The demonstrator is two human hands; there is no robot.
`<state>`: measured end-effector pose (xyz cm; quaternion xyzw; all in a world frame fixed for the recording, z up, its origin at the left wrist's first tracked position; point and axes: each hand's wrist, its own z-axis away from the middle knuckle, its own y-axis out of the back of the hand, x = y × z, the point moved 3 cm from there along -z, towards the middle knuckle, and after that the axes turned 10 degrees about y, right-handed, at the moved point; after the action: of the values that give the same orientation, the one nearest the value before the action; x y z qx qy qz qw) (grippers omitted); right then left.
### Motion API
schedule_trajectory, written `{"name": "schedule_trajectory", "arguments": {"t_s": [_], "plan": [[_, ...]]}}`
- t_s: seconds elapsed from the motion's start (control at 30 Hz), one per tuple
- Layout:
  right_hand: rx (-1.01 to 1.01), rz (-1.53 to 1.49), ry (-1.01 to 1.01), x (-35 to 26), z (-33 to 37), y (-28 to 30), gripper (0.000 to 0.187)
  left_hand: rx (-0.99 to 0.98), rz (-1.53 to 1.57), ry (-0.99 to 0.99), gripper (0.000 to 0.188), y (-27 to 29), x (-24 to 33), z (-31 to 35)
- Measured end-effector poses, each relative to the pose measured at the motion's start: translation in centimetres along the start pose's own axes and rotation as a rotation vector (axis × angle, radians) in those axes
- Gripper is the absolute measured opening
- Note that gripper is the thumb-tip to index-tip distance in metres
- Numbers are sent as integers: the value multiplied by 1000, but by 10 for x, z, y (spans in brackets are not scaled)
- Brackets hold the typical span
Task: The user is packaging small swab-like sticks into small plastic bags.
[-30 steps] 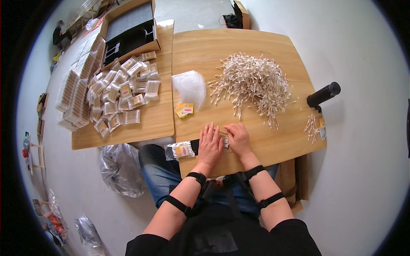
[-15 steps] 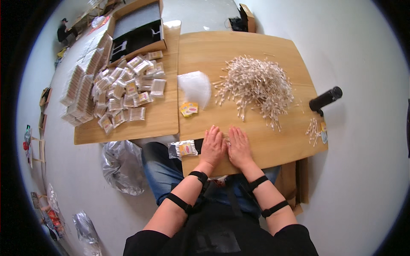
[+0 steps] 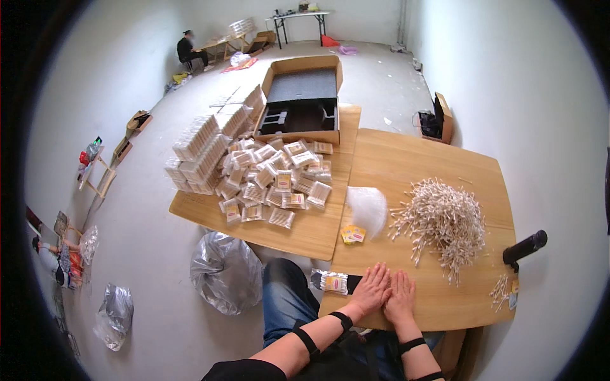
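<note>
My left hand [image 3: 371, 289] and my right hand [image 3: 400, 297] lie side by side near the table's front edge. Their fingers are stretched out and flat, and the inner edges nearly touch. Whatever lies between or under the palms is hidden. Just left of my left hand, a clear packet of cotton swabs with a yellow card [image 3: 335, 281] rests at the edge beside a flat black piece [image 3: 354, 284]. Beyond my hands are a big heap of loose cotton swabs [image 3: 445, 219], a fan of clear plastic bags [image 3: 370, 206] and some yellow cards [image 3: 353, 234].
Many filled swab packets [image 3: 276, 178] cover the left table, with stacked packets [image 3: 200, 149] and an open carton [image 3: 302, 120] behind. A black cylinder [image 3: 526, 247] stands at the right edge near a few swabs [image 3: 499, 290]. A grey plastic bag [image 3: 225, 273] sits on the floor. Someone sits far off [image 3: 187, 49].
The view has tilted up and turned left, showing more of the room. My hands have drawn together; the few swabs that showed between them are now hidden.
</note>
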<state>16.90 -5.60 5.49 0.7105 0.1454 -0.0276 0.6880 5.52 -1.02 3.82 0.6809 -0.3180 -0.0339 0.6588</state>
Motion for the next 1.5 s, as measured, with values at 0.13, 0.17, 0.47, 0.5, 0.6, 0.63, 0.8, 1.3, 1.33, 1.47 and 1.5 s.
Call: {"name": "schedule_trajectory", "arguments": {"t_s": [0.13, 0.17, 0.47, 0.5, 0.6, 0.63, 0.8, 1.3, 1.33, 1.47, 1.5], "plan": [[-14, -8, -20, 2, -4, -3, 62, -45, 83, 9, 65, 3, 0, -3], [-10, -9, -11, 1, -6, -1, 62, -38, 77, 13, 65, 3, 0, -4], [-40, -27, -43, 3, -2, -7, 58, -79, -9, 46, 67, 4, 8, 2], [-41, -28, -42, 3, 1, -6, 60, -69, -17, 34, 67, 2, 9, 4], [-55, -23, -44, -1, 4, 3, 61, -169, 176, 78, 60, 2, 5, 1], [-74, -18, -53, -3, 5, 8, 61, -181, 189, 77, 60, 6, 0, -4], [-29, 107, 3, 0, -5, 0, 58, 341, 379, -57, 21, 37, -71, -9], [-21, 50, 90, -16, -13, -1, 59, 347, 29, 469, 18, 82, -130, 16], [-19, 48, 110, -18, -14, -1, 59, 343, 29, 471, 18, 81, -130, 18], [-35, 29, 165, -23, -17, 2, 60, 296, -15, 512, 22, 54, -145, 30], [-37, 28, 169, -25, -18, 2, 60, 224, -68, 517, 23, 40, -154, 33]]}}
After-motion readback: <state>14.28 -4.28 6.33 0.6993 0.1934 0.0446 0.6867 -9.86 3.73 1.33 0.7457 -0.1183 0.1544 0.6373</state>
